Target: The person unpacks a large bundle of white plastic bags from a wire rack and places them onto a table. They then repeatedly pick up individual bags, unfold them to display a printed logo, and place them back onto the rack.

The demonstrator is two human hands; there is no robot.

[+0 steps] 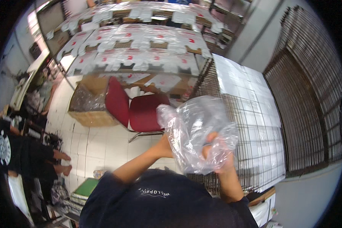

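bag: clear plastic bag [195, 131] was held up between both hands, long axis upright
hands: right hand [216, 154] clenched its lower edge; left hand [167, 146] gripped behind it

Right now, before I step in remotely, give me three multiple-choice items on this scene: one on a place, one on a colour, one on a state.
1. Where is the clear crinkled plastic bag?
A. lying on the tiled floor
B. held up between both hands
C. draped over the chair

2. What colour is the padded chair beyond the bag?
A. red
B. blue
C. green

3. How does the right hand stand?
A. flat and empty
B. closed on the bag, fingers showing through the film
C. resting on the wire rack

Answers: 1 B, the left hand and the right hand both meet the bag in the air; 2 A, seat and back are red; 3 B, fingers are seen behind the plastic.
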